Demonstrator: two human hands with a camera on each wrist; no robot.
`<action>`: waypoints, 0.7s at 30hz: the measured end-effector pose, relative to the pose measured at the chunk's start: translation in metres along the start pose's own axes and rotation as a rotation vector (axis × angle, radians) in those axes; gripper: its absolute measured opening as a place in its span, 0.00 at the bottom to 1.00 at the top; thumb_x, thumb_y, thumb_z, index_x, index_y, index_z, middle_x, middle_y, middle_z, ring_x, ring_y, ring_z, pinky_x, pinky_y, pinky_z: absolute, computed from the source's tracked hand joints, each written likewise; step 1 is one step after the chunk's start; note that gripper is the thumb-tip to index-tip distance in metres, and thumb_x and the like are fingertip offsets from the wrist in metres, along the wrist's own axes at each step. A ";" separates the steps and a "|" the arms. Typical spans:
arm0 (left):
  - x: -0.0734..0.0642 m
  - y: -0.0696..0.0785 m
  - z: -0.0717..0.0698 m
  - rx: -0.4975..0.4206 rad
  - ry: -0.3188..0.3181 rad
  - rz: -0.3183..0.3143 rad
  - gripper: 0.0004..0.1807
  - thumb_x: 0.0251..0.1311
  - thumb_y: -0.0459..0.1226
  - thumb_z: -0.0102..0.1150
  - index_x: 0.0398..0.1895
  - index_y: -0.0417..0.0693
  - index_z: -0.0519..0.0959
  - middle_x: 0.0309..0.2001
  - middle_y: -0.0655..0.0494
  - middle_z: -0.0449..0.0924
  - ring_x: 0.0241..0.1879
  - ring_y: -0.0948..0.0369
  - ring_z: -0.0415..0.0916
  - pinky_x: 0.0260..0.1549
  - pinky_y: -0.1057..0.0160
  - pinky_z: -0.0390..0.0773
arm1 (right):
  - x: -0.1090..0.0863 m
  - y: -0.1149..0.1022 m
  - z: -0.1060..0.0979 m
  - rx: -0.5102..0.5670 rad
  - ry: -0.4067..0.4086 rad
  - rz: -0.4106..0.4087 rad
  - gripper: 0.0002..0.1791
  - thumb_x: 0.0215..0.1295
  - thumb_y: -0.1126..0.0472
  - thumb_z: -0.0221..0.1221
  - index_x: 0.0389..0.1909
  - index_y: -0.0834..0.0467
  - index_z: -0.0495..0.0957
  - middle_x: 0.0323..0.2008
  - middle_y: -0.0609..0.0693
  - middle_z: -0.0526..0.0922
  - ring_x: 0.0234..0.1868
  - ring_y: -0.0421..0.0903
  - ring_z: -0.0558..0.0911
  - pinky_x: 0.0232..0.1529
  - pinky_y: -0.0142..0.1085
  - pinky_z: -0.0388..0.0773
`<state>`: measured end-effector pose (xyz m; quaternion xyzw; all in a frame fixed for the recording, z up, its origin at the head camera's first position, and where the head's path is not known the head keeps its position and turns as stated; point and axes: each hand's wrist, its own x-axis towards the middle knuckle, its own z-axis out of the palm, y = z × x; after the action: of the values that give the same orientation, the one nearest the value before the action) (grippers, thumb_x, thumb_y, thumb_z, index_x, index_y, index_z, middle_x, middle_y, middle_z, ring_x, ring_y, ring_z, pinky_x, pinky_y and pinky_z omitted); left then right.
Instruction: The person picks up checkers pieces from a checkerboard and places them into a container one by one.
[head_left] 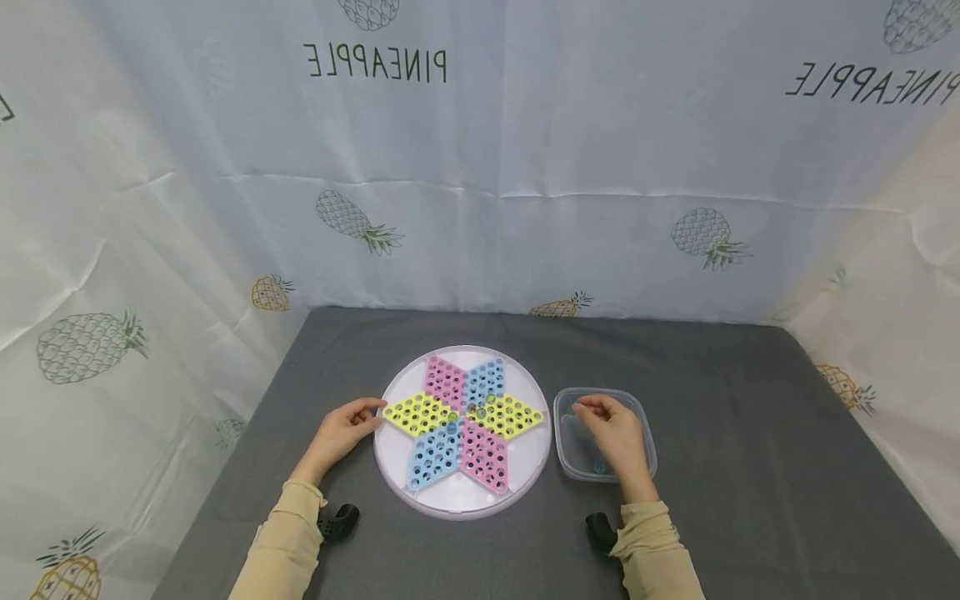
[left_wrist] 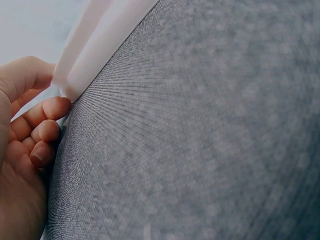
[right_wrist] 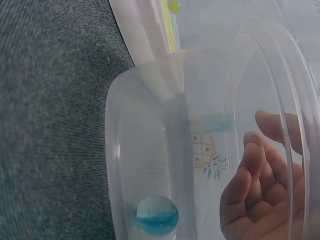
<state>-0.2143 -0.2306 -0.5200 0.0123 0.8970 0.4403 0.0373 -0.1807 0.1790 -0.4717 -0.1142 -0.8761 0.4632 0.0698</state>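
A round white Chinese checkers board point(head_left: 525, 467) has a star of pink, blue and yellow points. My left hand point(head_left: 345, 432) pinches the board's left rim, its other fingers curled beside it in the left wrist view. Several glass marbles point(head_left: 452, 427) sit around the star's middle. To the board's right stands a clear plastic container point(head_left: 567, 454), with a blue-and-clear marble point(right_wrist: 157, 215) on its floor. Over this container is my right hand point(head_left: 613, 429), fingers loosely bent. Seen through the plastic wall in the right wrist view, nothing shows between thumb and fingertips.
A dark grey cloth covers the table point(head_left: 720, 400). Behind it and along both sides hangs a pale curtain point(head_left: 480, 250) printed with pineapples. Black wrist devices point(head_left: 341, 522) sit by both sleeves. The container stands close against the board's right edge.
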 end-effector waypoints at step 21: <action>0.000 0.002 0.000 0.003 0.001 -0.013 0.15 0.50 0.49 0.58 0.43 0.61 0.76 0.28 0.55 0.71 0.26 0.62 0.66 0.25 0.68 0.65 | 0.028 0.058 0.024 -0.068 0.091 -0.078 0.22 0.49 0.32 0.51 0.36 0.42 0.76 0.29 0.41 0.77 0.30 0.37 0.72 0.26 0.29 0.67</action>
<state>-0.2145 -0.2295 -0.5188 0.0063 0.8978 0.4385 0.0399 -0.2052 0.1983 -0.5326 -0.1033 -0.8911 0.4243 0.1237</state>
